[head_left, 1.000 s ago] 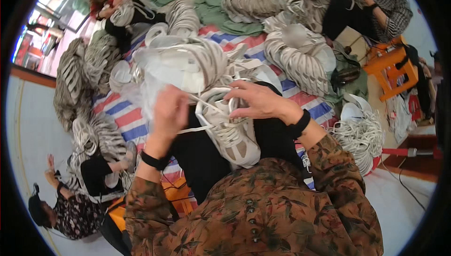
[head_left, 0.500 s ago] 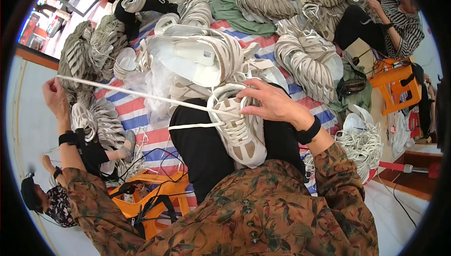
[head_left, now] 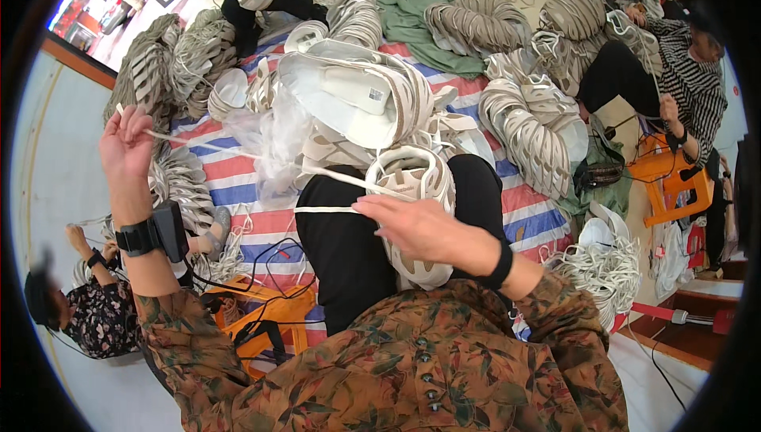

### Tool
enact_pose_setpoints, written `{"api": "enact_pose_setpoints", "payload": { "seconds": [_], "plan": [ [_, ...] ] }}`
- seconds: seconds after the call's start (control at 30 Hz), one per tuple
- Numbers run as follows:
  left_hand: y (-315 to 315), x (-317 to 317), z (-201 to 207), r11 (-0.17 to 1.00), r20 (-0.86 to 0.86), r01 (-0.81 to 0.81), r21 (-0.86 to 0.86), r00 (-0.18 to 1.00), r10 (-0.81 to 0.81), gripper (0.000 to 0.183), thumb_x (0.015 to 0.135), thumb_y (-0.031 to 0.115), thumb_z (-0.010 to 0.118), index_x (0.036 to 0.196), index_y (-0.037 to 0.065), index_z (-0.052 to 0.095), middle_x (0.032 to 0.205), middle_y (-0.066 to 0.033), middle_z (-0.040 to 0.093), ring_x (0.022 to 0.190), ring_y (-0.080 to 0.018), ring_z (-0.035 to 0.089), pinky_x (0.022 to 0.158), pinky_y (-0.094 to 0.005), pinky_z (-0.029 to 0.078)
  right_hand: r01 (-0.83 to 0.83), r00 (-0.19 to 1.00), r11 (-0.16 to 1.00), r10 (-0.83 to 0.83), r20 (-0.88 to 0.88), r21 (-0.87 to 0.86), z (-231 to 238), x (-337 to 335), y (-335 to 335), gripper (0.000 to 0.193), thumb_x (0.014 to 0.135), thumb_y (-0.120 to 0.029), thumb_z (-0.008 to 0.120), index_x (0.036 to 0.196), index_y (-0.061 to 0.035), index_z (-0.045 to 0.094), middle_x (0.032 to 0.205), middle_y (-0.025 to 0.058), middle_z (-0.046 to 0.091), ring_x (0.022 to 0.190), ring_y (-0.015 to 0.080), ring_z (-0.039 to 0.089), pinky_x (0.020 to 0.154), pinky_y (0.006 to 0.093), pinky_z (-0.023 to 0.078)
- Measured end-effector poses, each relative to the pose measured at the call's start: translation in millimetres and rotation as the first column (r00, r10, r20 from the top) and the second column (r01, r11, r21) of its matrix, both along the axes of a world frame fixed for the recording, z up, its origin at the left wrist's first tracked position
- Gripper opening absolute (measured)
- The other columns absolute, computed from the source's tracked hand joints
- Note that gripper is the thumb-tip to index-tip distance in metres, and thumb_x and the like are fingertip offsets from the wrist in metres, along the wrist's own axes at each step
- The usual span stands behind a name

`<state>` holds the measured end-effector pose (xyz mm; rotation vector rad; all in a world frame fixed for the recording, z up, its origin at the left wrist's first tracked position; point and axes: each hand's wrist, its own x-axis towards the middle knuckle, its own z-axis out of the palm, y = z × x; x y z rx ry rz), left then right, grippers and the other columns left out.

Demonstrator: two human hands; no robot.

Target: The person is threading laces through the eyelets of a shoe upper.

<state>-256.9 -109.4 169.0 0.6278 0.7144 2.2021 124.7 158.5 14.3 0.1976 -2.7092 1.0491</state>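
The left hand [head_left: 127, 143] is up; its fingers pinch a long, thin, white lace [head_left: 345, 179]. The lace runs to a white and tan sneaker [head_left: 411, 172] between two knees in black trousers [head_left: 339, 234]. The right hand [head_left: 424, 230] is over the sneaker; I can't tell if its fingers pinch anything. The white and beige shoe [head_left: 337, 89] beyond has a white label [head_left: 376, 96] too tiny to read.

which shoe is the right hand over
The beige-and-white sneaker between the knees: the right hand crosses over it, while the bundled shoes lie beyond that hand.
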Motion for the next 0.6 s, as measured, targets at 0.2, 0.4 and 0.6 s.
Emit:
{"api": "enact_pose_setpoints", "payload": {
  "seconds": [0.2, 0.4, 0.6],
  "plan": [
    [-60, 1, -41, 0.879, 0.256, -0.31, -0.362, 0.873, 0.414, 0.019, 0.102, 0.01, 0.037, 0.088, 0.002, 0.046, 0.063, 0.0015, 0.029, 0.053, -0.0103, 0.027, 0.047, -0.0264, 0.025, -0.099, 0.953, 0.975, 0.035, 0.301, 0.2, 11, 4, -26, 0.048, 0.088, -0.015, 0.067, 0.133, -0.0101, 0.052, 0.096, 0.0125, 0.071, 0.079, 0.0331, 0.069, 0.059, 0.0417, 0.052],
    [-154, 0, -136, 0.587, 0.256, -0.307, -0.749, 0.684, 0.683, 0.021, 0.098, 0.001, 0.042, 0.114, -0.002, 0.055, 0.068, 0.0007, 0.042, 0.054, -0.0115, 0.031, 0.047, -0.0233, 0.025, 0.057, 0.904, 0.603, 0.306, 0.297, -0.795, 68, 63, 56, 0.019, 0.092, -0.017, 0.07, 0.104, -0.0026, 0.073, 0.079, 0.0004, 0.07, 0.069, 0.0053, 0.062, 0.061, 0.0215, 0.047],
    [-143, 49, -156, 0.52, 0.134, -0.414, -0.747, 0.672, 0.728, 0.038, 0.094, -0.005, 0.049, 0.132, -0.002, 0.051, 0.099, -0.0033, 0.064, 0.06, -0.0071, 0.04, 0.046, -0.0191, 0.028, 0.089, 0.904, -0.095, -0.409, 0.12, -0.991, 36, 148, 178, 0.019, 0.1, -0.016, 0.056, 0.111, -0.002, 0.061, 0.086, 0.0019, 0.06, 0.064, 0.008, 0.046, 0.051, 0.0209, 0.036]
  ]
}}
